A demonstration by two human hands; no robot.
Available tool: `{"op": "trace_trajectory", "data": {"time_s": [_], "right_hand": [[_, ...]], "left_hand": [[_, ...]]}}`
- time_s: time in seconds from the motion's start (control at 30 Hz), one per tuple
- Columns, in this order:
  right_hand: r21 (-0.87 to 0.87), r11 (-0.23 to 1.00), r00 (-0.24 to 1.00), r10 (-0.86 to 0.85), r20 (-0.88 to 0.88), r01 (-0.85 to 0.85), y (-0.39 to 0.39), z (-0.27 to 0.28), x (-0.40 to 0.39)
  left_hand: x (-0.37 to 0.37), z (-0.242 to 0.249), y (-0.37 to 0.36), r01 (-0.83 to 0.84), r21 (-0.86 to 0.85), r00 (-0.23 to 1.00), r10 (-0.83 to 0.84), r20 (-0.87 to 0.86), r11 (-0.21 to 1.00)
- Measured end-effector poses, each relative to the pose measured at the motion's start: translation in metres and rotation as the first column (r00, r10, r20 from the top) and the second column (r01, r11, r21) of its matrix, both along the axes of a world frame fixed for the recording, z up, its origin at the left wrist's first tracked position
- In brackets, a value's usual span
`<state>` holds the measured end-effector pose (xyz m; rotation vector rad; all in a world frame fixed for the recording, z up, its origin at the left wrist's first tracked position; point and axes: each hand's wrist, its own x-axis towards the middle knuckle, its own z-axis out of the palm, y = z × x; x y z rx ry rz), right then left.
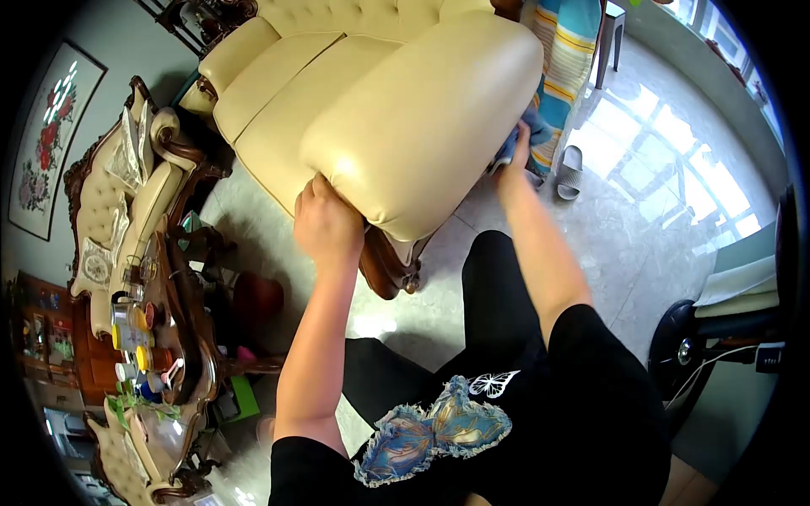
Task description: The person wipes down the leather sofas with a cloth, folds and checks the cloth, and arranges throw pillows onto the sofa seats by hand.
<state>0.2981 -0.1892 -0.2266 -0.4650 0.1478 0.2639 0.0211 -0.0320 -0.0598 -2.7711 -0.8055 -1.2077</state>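
Note:
A cream leather sofa (291, 97) fills the upper middle of the view, its rounded, padded armrest (430, 118) facing me. My left hand (327, 221) is closed at the armrest's lower left edge, fingers curled against the leather. On the armrest's right side, my right hand (516, 153) grips a blue-grey cloth (537, 131) close to the leather; part of the cloth and some fingers are hidden. Below the armrest shows a carved dark wood leg (390, 263). A striped blue, yellow and white fabric (560, 63) hangs just beyond my right hand.
A grey slipper (570, 173) lies on the shiny tiled floor (624, 228). At left, a dark wood table (190, 337) carries jars and a plant, beside another tufted sofa (101, 207). A black round-based appliance (675, 337) with a white cord stands at right.

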Motion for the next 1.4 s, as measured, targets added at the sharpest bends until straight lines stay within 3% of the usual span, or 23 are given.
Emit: {"op": "trace_trajectory", "data": {"time_s": [0.07, 0.2, 0.3, 0.4, 0.53, 0.57, 0.63, 0.7, 0.87, 0.93, 1.0, 1.03, 1.07, 1.1, 1.17, 1.2, 1.23, 1.27, 1.3, 1.37, 1.4], "right_hand": [[0.019, 0.999, 0.995, 0.036, -0.096, -0.034, 0.017, 0.009, -0.058], [0.344, 0.906, 0.945, 0.302, -0.123, -0.245, 0.026, 0.036, -0.154], [0.442, 0.831, 0.877, 0.449, -0.174, -0.338, 0.039, 0.016, -0.197], [0.383, 0.82, 0.807, 0.535, -0.248, -0.426, 0.029, 0.048, -0.239], [0.49, 0.657, 0.651, 0.728, -0.215, -0.573, 0.018, 0.019, -0.243], [0.479, 0.655, 0.643, 0.734, -0.218, -0.585, 0.011, 0.042, -0.248], [0.584, 0.704, 0.689, 0.654, -0.312, -0.403, -0.007, 0.097, -0.259], [0.582, 0.716, 0.718, 0.628, -0.299, -0.385, -0.026, 0.116, -0.261], [0.302, 0.85, 0.855, 0.492, -0.162, -0.432, -0.077, 0.116, -0.247], [0.064, 0.942, 0.943, 0.333, -0.022, -0.331, -0.098, 0.125, -0.237], [-0.267, 0.961, 0.963, 0.132, 0.235, -0.066, -0.111, 0.13, -0.236], [-0.489, 0.818, 0.843, 0.009, 0.538, 0.304, -0.115, 0.128, -0.233], [-0.501, 0.813, 0.841, 0.026, 0.541, 0.297, -0.113, 0.125, -0.232], [-0.514, 0.631, 0.641, 0.033, 0.767, 0.582, -0.107, 0.122, -0.229], [-0.462, 0.868, 0.747, 0.184, 0.638, 0.181, -0.09, 0.127, -0.238], [-0.411, 0.911, 0.789, 0.269, 0.553, -0.022, -0.082, 0.129, -0.243], [-0.541, 0.699, 0.458, 0.332, 0.824, 0.468, -0.06, 0.128, -0.252], [-0.316, 0.393, 0.07, 0.528, 0.846, 0.864, -0.044, 0.127, -0.257], [-0.313, 0.399, 0.062, 0.53, 0.846, 0.862, -0.035, 0.111, -0.254], [-0.187, 0.078, 0.076, 0.713, 0.697, 0.979, -0.024, 0.062, -0.245], [-0.184, 0.083, 0.07, 0.715, 0.696, 0.979, -0.017, 0.057, -0.244]], "left_hand": [[0.0, 0.0, 0.0, 0.002, -0.013, 1.0, -0.002, -0.007, 1.0], [0.001, -0.005, 0.004, 0.015, 0.038, 0.999, -0.016, 0.035, 0.999], [0.0, -0.001, 0.001, 0.026, 0.026, 0.998, -0.028, 0.064, 0.999], [-0.003, 0.0, 0.0, -0.001, -0.046, 1.0, 0.002, 0.027, 0.999], [-0.001, -0.003, 0.002, -0.026, -0.019, 0.998, 0.027, 0.05, 0.999], [-0.001, -0.004, 0.003, -0.02, -0.021, 0.998, 0.021, 0.06, 1.0], [0.0, -0.005, 0.003, -0.006, -0.017, 0.996, 0.008, 0.09, 1.0], [0.001, -0.006, 0.008, 0.003, 0.025, 0.99, -0.006, 0.14, 1.0], [0.003, -0.011, 0.011, 0.045, 0.039, 0.974, -0.053, 0.221, 0.998], [0.004, -0.012, 0.011, 0.014, 0.022, 0.978, -0.018, 0.206, 1.0], [0.006, -0.015, 0.012, -0.014, 0.044, 0.976, 0.004, 0.219, 0.999], [0.008, -0.016, 0.013, -0.022, 0.059, 0.97, 0.007, 0.241, 0.998], [0.008, -0.018, 0.012, -0.033, 0.043, 0.969, 0.022, 0.245, 0.999], [0.008, -0.019, 0.012, -0.028, 0.042, 0.97, 0.017, 0.242, 0.999], [0.008, -0.019, 0.013, -0.022, 0.031, 0.97, 0.014, 0.243, 0.999], [0.008, -0.019, 0.013, -0.033, 0.022, 0.969, 0.027, 0.247, 0.999], [0.008, -0.019, 0.013, -0.031, 0.022, 0.969, 0.025, 0.247, 0.999], [0.008, -0.02, 0.014, -0.028, 0.026, 0.968, 0.021, 0.248, 0.999], [0.009, -0.02, 0.014, -0.02, 0.006, 0.967, 0.018, 0.256, 1.0], [0.008, -0.019, 0.014, -0.023, -0.001, 0.967, 0.023, 0.254, 1.0], [0.008, -0.018, 0.014, -0.021, -0.002, 0.967, 0.021, 0.252, 1.0]]}}
